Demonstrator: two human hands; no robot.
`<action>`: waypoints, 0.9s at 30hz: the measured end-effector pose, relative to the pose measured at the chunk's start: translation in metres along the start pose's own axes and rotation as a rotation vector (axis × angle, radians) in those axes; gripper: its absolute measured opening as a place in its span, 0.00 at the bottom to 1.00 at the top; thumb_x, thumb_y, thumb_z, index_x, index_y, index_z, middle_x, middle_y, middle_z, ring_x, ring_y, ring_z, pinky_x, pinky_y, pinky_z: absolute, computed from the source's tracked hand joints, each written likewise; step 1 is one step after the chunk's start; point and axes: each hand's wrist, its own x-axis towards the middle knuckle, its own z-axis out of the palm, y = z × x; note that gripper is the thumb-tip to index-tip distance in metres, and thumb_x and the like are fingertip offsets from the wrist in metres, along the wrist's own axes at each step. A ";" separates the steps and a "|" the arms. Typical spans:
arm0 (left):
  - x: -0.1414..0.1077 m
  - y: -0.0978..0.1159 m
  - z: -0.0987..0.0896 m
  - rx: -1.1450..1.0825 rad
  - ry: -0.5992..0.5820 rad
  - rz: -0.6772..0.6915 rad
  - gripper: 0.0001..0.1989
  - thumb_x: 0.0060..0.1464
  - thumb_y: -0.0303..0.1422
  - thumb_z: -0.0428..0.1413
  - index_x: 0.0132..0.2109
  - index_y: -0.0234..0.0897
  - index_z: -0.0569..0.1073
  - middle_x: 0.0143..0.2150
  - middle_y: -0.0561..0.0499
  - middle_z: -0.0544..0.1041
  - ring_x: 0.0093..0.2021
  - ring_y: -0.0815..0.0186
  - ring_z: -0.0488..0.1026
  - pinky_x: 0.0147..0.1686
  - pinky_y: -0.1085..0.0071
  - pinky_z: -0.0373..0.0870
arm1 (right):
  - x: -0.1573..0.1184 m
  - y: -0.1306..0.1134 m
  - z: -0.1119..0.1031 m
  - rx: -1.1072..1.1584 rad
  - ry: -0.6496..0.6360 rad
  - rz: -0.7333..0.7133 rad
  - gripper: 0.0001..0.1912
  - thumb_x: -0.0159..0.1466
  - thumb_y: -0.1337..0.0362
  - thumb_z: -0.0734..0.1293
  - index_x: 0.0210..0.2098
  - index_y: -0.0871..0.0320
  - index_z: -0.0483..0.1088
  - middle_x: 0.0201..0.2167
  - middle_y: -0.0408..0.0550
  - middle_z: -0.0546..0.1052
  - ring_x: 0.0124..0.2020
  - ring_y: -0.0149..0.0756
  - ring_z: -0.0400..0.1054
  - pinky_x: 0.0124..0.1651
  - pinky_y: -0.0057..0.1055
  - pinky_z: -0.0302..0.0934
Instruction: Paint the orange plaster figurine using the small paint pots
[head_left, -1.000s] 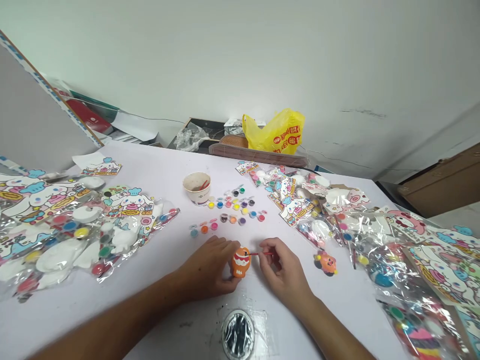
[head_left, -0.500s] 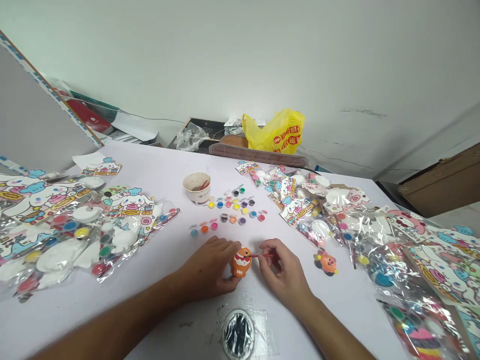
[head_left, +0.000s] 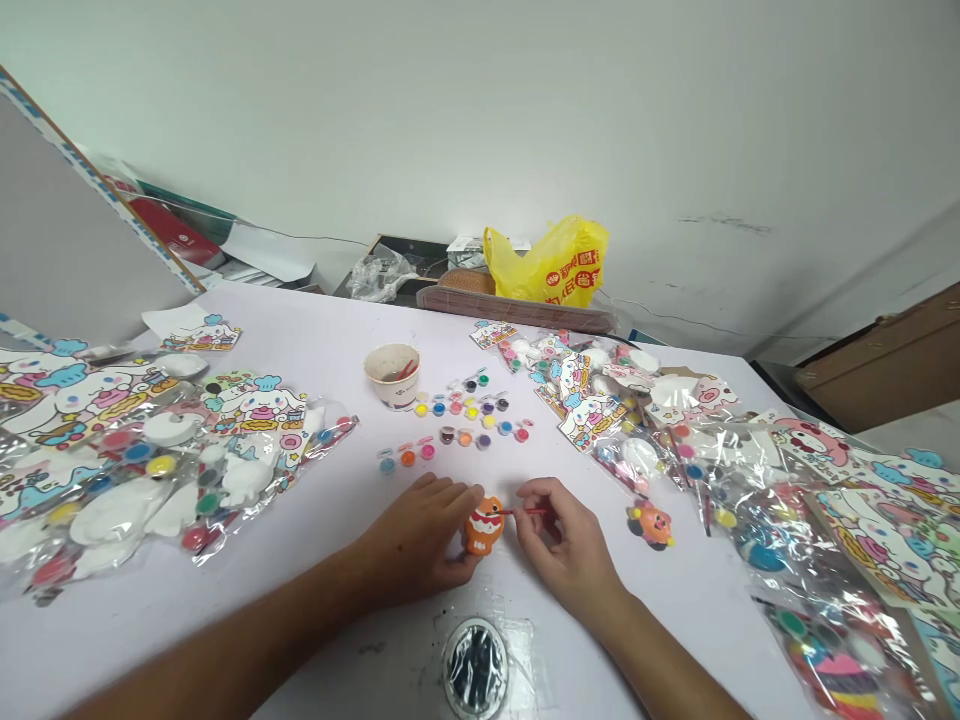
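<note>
Gripping from its left side, the left hand (head_left: 424, 535) is curling round a small orange figurine (head_left: 485, 537), thumb and index parted by its body, other fingers bunching together. Right hand (head_left: 571, 550) is pinching a thin red brush (head_left: 534, 511), thumb and index nearly meeting on it, remaining fingers folding in. Figurine is sitting between both hands, against the left fingers and just left of the right ones; can't tell if it's resting on the desk (head_left: 315, 635). Brush is pointing left, tip reaching the figurine's front near red and white marks; actual contact too small to make out. Paint pots (head_left: 465, 439) are lying beyond the hands, near a paper cup (head_left: 381, 388). Left fingers are covering the figurine's left edge; right hand is hiding the brush's rear end; both forearms are running out of view.
</note>
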 end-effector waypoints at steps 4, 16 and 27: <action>0.001 0.000 -0.001 -0.004 -0.010 -0.001 0.17 0.49 0.28 0.56 0.47 0.39 0.63 0.43 0.46 0.75 0.41 0.56 0.71 0.42 0.61 0.62 | 0.000 0.000 0.000 -0.011 0.009 0.005 0.03 0.66 0.65 0.62 0.40 0.54 0.65 0.28 0.41 0.68 0.25 0.30 0.64 0.29 0.26 0.63; 0.000 0.000 0.000 0.015 -0.007 -0.003 0.17 0.49 0.28 0.56 0.47 0.39 0.63 0.44 0.46 0.75 0.42 0.55 0.71 0.42 0.61 0.62 | 0.001 0.001 -0.001 -0.010 0.021 -0.002 0.02 0.66 0.65 0.62 0.39 0.54 0.65 0.26 0.41 0.67 0.24 0.30 0.63 0.28 0.25 0.62; 0.000 0.000 0.001 0.036 0.024 -0.012 0.17 0.49 0.30 0.56 0.47 0.40 0.64 0.42 0.47 0.75 0.40 0.56 0.72 0.42 0.62 0.62 | -0.001 0.006 -0.005 -0.018 0.104 -0.029 0.01 0.65 0.66 0.62 0.38 0.54 0.65 0.25 0.40 0.67 0.23 0.30 0.63 0.27 0.25 0.62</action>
